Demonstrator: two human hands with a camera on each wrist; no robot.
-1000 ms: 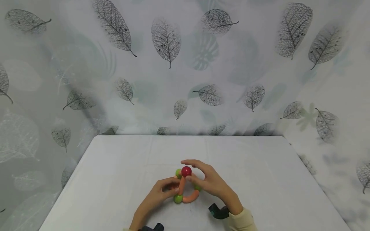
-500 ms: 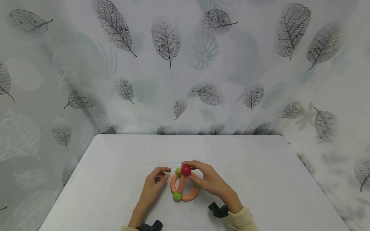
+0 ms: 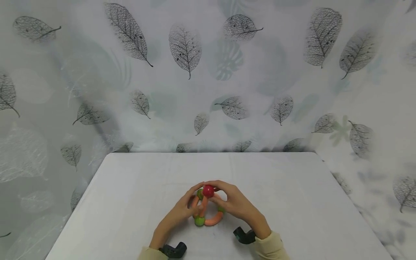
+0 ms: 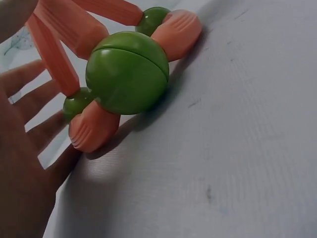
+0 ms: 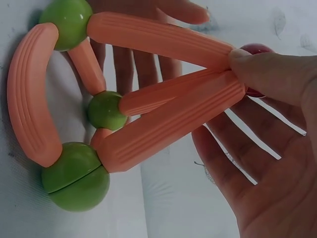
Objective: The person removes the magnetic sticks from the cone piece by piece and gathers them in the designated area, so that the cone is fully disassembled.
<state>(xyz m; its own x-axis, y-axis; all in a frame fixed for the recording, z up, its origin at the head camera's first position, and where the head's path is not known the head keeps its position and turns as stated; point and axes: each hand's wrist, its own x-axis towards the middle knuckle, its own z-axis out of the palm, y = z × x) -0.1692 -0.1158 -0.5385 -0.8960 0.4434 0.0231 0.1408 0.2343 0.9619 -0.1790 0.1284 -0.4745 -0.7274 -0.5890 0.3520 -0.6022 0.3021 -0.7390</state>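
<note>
A cone-shaped magnetic building toy stands on the white table. Its base joins green balls (image 4: pixel 126 74) with curved orange rods (image 5: pixel 29 94). Straight orange rods (image 5: pixel 163 39) lean together under a red ball (image 3: pixel 208 191) at the top. My right hand (image 3: pixel 238 202) pinches the top, with the thumb over the rod ends beside the red ball and the fingers behind. The left hand (image 3: pixel 178 212) surrounds the left side of the toy. Its spread fingers (image 4: pixel 29 94) lie behind the rods, and its fingertips come close to the red ball in the head view.
The white table (image 3: pixel 276 187) stretches out around both hands. A leaf-patterned cloth (image 3: pixel 182 119) hangs behind it and at the sides. Black wrist cameras (image 3: pixel 245 235) sit low beside the forearms.
Half a second ago the left hand had come off the toy to the left; it has now returned to the toy's left side. The right hand stays at the red ball.
</note>
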